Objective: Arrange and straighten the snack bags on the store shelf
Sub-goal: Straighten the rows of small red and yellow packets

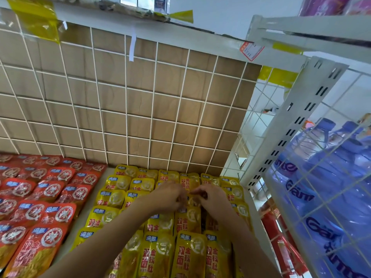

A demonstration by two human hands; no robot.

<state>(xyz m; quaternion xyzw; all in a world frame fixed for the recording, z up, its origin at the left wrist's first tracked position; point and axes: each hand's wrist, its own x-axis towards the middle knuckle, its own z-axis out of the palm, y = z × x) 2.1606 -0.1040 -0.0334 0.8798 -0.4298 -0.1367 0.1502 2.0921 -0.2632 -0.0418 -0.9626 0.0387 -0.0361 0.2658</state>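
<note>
Yellow snack bags (160,251) lie in overlapping rows on the white shelf (80,223), right of rows of red snack bags (50,217). Both my hands reach into the middle of the yellow rows. My left hand (166,194) and my right hand (210,197) have curled fingers that pinch the two sides of one yellow bag (193,201) between them. That bag is partly hidden by my fingers.
A white wire grid backed by brown cardboard (130,101) closes the back of the shelf. A slotted white upright (297,121) and a wire side panel stand at the right, with large blue water bottles (321,177) behind. Another shelf edge (301,37) hangs overhead.
</note>
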